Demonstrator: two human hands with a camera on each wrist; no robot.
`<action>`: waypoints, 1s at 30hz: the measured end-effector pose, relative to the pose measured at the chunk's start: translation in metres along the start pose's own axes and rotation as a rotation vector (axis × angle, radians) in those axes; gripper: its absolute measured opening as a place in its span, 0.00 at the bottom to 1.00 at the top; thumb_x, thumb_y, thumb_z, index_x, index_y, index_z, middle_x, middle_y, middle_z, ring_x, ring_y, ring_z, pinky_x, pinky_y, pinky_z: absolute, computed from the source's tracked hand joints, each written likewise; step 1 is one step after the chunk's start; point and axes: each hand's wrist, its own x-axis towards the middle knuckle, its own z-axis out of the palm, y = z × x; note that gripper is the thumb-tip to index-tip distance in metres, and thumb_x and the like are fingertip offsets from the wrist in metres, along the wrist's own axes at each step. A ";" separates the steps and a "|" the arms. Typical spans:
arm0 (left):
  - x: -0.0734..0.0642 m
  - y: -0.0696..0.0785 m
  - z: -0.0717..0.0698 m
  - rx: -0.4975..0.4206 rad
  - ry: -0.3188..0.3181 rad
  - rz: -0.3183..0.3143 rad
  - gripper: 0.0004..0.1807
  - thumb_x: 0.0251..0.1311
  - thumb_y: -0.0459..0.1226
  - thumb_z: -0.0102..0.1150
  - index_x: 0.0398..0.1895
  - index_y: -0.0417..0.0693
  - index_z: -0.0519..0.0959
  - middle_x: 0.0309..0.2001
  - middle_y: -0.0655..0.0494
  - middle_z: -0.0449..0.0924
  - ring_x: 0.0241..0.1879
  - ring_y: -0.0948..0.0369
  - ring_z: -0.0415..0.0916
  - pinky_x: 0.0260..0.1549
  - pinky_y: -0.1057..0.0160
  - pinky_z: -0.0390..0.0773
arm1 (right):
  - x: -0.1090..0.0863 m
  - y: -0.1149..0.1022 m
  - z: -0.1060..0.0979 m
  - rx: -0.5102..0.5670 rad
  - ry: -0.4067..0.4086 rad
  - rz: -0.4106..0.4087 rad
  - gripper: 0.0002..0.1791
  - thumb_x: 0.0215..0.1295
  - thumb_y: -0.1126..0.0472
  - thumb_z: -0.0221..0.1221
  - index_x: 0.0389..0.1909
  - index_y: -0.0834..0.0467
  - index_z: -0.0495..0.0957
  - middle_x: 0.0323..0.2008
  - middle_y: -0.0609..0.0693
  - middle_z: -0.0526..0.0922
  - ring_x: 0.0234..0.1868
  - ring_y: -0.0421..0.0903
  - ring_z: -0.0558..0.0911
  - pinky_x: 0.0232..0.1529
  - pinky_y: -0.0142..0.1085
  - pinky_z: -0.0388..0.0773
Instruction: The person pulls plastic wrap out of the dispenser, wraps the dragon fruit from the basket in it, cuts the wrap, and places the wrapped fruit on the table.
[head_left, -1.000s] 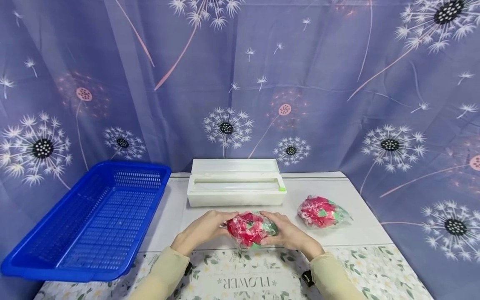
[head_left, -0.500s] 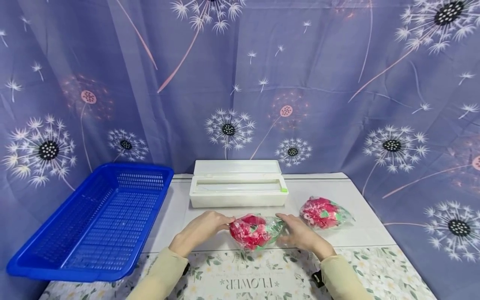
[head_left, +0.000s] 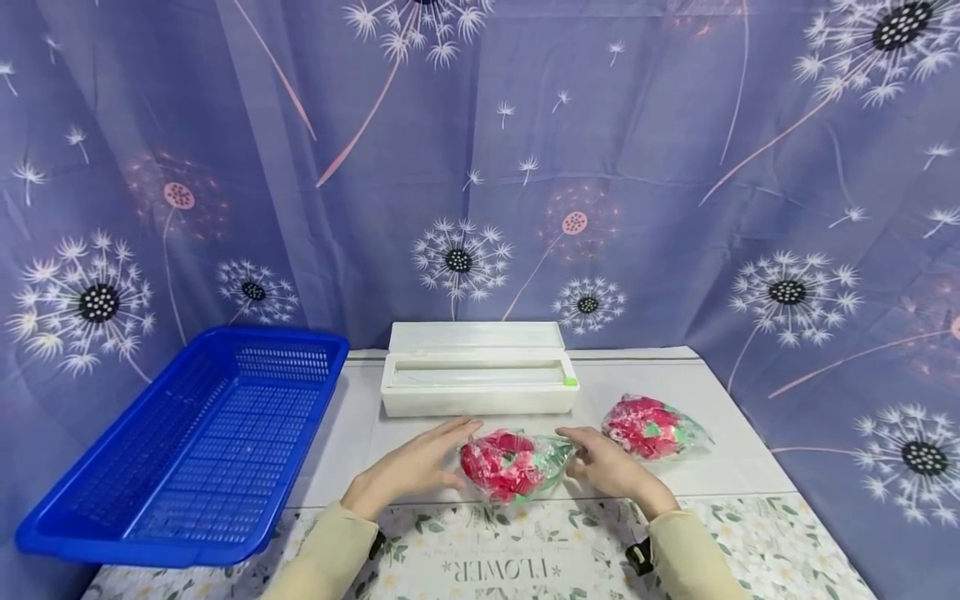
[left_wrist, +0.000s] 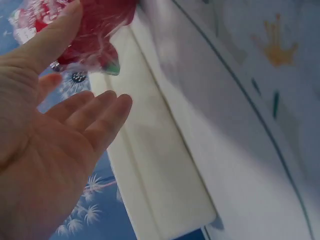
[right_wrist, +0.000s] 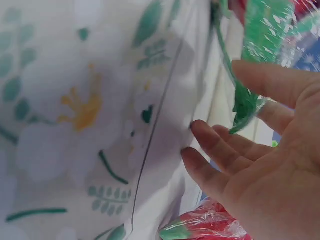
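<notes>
A red, green-tipped bundle (head_left: 502, 467) that looks like a dragon fruit lies wrapped in clear cling film between the hands. My left hand (head_left: 412, 467) is spread beside its rounded red end, fingers extended and holding nothing. At the tapered green end is my right hand (head_left: 611, 467). In the right wrist view, the green film-covered tail (right_wrist: 242, 105) passes between its thumb and index finger, which stand apart. A second wrapped bundle (head_left: 648, 427) of the same kind lies beyond the right hand.
Behind the bundle stands a white cling film dispenser (head_left: 480, 398), lid raised, a roll inside. A blue perforated basket (head_left: 273, 467) sits at the left. The table has a flowered cloth (head_left: 750, 542); a dandelion-print curtain (head_left: 645, 167) hangs behind.
My left hand has let go of the bundle's red end and opened. The right hand has slid rightward from the bundle's body to its green tail, uncovering more of the wrap.
</notes>
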 end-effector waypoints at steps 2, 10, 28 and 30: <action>0.003 0.002 0.004 -0.046 -0.011 -0.002 0.54 0.49 0.50 0.72 0.77 0.50 0.53 0.75 0.51 0.51 0.72 0.53 0.52 0.66 0.53 0.59 | -0.002 0.000 -0.002 0.137 -0.024 0.044 0.32 0.64 0.65 0.62 0.70 0.60 0.65 0.60 0.62 0.71 0.51 0.56 0.77 0.52 0.52 0.74; 0.011 0.003 0.012 -0.149 0.037 0.035 0.50 0.52 0.48 0.70 0.76 0.51 0.55 0.73 0.49 0.58 0.70 0.53 0.57 0.66 0.53 0.59 | 0.005 0.005 0.004 0.678 -0.121 0.149 0.28 0.75 0.59 0.52 0.71 0.66 0.61 0.46 0.58 0.75 0.38 0.51 0.79 0.49 0.48 0.78; 0.007 -0.006 0.012 -0.143 0.100 0.175 0.40 0.59 0.44 0.63 0.74 0.46 0.60 0.70 0.43 0.62 0.59 0.55 0.73 0.60 0.60 0.69 | 0.014 0.002 0.030 0.588 0.162 0.228 0.20 0.68 0.60 0.60 0.58 0.64 0.78 0.31 0.50 0.82 0.27 0.48 0.82 0.29 0.38 0.80; 0.005 -0.008 0.011 -0.150 0.101 0.157 0.38 0.62 0.44 0.61 0.74 0.48 0.61 0.70 0.46 0.63 0.48 0.58 0.80 0.54 0.63 0.74 | 0.013 0.001 0.030 0.574 0.165 0.224 0.21 0.68 0.59 0.60 0.58 0.64 0.78 0.30 0.50 0.81 0.27 0.49 0.82 0.27 0.37 0.78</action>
